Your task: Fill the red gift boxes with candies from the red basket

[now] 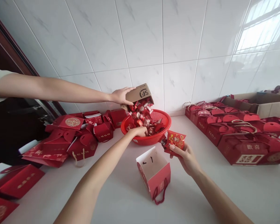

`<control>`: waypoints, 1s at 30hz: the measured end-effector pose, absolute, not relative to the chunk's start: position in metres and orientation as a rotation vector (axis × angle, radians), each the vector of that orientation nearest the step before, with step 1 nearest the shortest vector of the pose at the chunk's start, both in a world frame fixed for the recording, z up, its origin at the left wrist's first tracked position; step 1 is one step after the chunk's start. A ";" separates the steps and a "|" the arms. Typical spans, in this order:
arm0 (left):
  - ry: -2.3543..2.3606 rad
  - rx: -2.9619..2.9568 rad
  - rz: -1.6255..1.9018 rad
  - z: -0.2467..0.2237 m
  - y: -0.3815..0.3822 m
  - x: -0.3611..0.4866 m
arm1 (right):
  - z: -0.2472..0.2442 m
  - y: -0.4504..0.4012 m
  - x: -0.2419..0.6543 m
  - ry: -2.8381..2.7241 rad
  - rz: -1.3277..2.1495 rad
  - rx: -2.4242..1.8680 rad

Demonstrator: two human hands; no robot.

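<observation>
My left hand (142, 132) reaches over the near rim of a red plastic basket (133, 138), and its fingers are hidden among the wrapped candies (151, 130). Pinched in my right hand (186, 157) are wrapped candies, among them a flat red packet with gold print (176, 139) and a dark one. Directly below, between my arms, an open red gift box (158, 182) stands with its lid up and a dark red cord handle hanging at the front. A co-worker's hand (121, 95) tips a brown cardboard box (140, 92), and candies tumble out into the basket.
Red gift boxes with cord handles stand in rows (224, 124) on the right. More red boxes (70, 133) lie in a loose pile on the left. A large open carton (273, 107) sits at the far right. White wall tiles (144, 37) rise behind the white tabletop (121, 199).
</observation>
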State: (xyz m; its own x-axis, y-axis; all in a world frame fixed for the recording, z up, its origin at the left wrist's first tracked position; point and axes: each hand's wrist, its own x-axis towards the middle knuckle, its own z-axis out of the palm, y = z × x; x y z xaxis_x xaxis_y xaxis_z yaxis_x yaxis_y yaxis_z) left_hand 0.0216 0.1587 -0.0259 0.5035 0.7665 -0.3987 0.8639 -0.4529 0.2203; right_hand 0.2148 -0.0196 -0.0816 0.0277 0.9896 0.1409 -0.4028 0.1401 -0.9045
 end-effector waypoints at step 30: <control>0.922 1.863 0.718 0.001 0.141 -0.001 | -0.079 -0.020 0.215 -0.975 1.271 -0.812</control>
